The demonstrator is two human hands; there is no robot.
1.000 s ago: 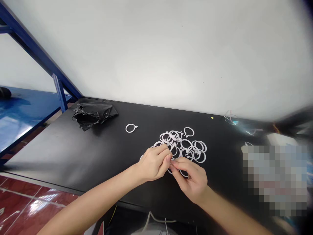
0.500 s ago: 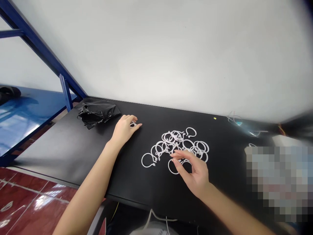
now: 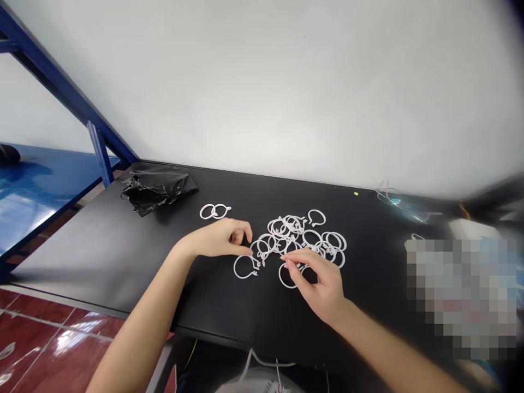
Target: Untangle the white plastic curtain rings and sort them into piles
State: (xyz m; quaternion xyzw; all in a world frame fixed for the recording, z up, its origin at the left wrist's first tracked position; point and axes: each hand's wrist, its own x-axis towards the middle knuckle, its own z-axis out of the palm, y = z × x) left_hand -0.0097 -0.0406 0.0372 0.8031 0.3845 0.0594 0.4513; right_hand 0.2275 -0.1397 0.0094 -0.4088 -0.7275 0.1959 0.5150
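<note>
A loose pile of white plastic rings (image 3: 311, 231), each with a gap and small clasp ends, lies on the black tabletop (image 3: 221, 300). My left hand (image 3: 219, 237) hovers at the pile's left side, thumb and forefinger apart, holding nothing visible. Just below its thumb is a single ring (image 3: 234, 272). Over the front of the pile, my right hand (image 3: 321, 278) pinches thumb and forefinger together against the rings; whatever lies between the tips is hidden. Two overlapping rings (image 3: 201, 212) rest apart from the pile, beyond my left hand.
A crumpled black plastic bag (image 3: 176, 184) lies at the back left. Behind the table stands a pale wall (image 3: 262, 98), with a blue metal frame (image 3: 100, 153) at left. Clear packaging (image 3: 409, 210) and a blurred-out patch occupy the right side.
My left hand has come away from the far left toward the pile, leaving two overlapping rings on the table. My right hand stays over the pile, its fingertips now closer together.
</note>
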